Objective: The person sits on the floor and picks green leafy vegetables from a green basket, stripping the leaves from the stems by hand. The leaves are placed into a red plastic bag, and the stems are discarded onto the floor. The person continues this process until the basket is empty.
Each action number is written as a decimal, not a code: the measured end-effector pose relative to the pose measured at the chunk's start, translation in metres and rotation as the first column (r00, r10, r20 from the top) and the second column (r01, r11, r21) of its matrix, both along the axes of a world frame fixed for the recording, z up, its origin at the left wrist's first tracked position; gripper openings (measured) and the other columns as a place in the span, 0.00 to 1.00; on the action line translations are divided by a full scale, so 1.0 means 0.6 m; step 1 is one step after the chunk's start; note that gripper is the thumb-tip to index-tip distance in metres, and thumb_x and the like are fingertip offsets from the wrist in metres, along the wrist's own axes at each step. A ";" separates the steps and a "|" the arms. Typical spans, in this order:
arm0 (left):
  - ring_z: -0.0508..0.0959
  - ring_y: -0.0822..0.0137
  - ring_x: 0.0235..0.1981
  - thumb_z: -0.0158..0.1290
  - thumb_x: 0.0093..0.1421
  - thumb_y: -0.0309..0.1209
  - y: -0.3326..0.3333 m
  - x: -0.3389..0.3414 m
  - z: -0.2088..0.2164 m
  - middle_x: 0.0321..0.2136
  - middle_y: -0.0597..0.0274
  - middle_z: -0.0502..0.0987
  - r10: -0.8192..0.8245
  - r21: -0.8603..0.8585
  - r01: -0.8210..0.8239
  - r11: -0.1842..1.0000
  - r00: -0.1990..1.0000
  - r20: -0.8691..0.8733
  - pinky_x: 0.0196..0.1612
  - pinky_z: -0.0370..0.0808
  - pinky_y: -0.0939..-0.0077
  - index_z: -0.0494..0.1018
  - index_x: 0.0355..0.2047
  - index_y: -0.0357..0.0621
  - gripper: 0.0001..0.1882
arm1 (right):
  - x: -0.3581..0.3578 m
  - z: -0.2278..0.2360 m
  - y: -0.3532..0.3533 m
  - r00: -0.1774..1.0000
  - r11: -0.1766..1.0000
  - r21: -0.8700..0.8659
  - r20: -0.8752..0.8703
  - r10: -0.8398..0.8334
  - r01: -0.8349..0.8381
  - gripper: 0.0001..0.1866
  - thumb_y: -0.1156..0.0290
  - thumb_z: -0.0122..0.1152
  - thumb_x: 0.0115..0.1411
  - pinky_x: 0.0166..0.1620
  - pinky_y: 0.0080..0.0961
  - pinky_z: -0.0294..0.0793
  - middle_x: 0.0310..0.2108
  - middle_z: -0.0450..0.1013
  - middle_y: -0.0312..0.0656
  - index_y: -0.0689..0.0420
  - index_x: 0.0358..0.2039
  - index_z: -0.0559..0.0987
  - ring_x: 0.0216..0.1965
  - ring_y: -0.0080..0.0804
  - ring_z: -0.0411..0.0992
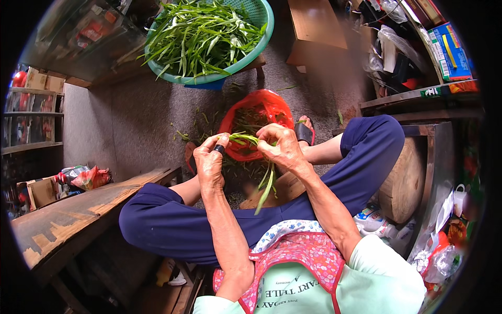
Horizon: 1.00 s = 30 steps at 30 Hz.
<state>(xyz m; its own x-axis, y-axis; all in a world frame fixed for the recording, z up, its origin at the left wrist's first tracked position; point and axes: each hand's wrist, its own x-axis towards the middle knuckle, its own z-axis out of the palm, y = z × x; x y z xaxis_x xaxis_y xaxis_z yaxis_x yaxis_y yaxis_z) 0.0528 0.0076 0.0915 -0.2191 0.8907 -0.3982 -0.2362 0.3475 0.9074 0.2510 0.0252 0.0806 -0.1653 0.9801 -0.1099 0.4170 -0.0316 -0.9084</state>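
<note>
Between my two hands stretches a small bunch of green leafy stems [243,138], which look like water spinach. My left hand [210,156], with a black band round one finger, pinches one end. The other end is gripped by my right hand [281,147], and long leaves hang down below it. Right under the hands, an open red plastic bag [285,107] holds loose stems and trimmings. Farther off, a teal plastic colander [267,31] is heaped with long green leaves [206,39].
Scraps of greens lie on the grey floor [130,125] round the bag. A worn wooden bench [94,206] stands to the left, a cardboard box [316,26] at the far right of the colander. Cluttered shelves [418,94] line the right side. Sandalled feet flank the bag.
</note>
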 end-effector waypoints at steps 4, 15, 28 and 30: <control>0.72 0.78 0.28 0.59 0.60 0.27 -0.001 0.001 0.021 0.25 0.67 0.78 -0.056 -0.025 0.055 0.998 0.996 -0.069 0.36 0.67 0.83 0.81 0.36 0.34 0.08 | 0.003 -0.008 -0.003 0.996 0.998 0.029 0.072 0.046 -0.048 0.09 0.69 0.63 0.48 0.39 0.32 0.76 0.40 0.77 0.47 0.62 0.24 0.82 0.34 0.39 0.78; 0.66 0.82 0.24 0.58 0.61 0.28 -0.010 -0.002 -0.010 0.21 0.72 0.75 -0.110 -0.041 0.102 0.994 0.918 -0.380 0.27 0.63 0.82 0.80 0.32 0.32 0.09 | 0.021 0.022 0.023 0.795 0.872 -0.259 -0.363 -0.486 0.414 0.08 0.71 0.60 0.60 0.26 0.18 0.72 0.19 0.74 0.36 0.62 0.29 0.82 0.22 0.20 0.73; 0.75 0.74 0.33 0.57 0.62 0.25 -0.009 0.017 0.036 0.32 0.60 0.80 -0.013 0.212 -0.017 0.977 0.990 0.139 0.41 0.71 0.80 0.80 0.37 0.34 0.07 | -0.070 0.088 0.038 0.945 0.832 0.498 0.315 0.090 -0.246 0.08 0.68 0.66 0.50 0.27 0.36 0.74 0.24 0.69 0.43 0.58 0.24 0.77 0.24 0.41 0.73; 0.77 0.72 0.34 0.57 0.63 0.28 -0.010 0.004 0.024 0.36 0.58 0.79 0.105 0.186 -0.259 0.948 0.804 0.586 0.44 0.74 0.76 0.78 0.40 0.36 0.08 | -0.062 0.099 0.065 0.994 0.839 0.539 0.112 0.018 -0.076 0.02 0.75 0.62 0.47 0.26 0.31 0.72 0.21 0.71 0.43 0.59 0.22 0.79 0.22 0.37 0.72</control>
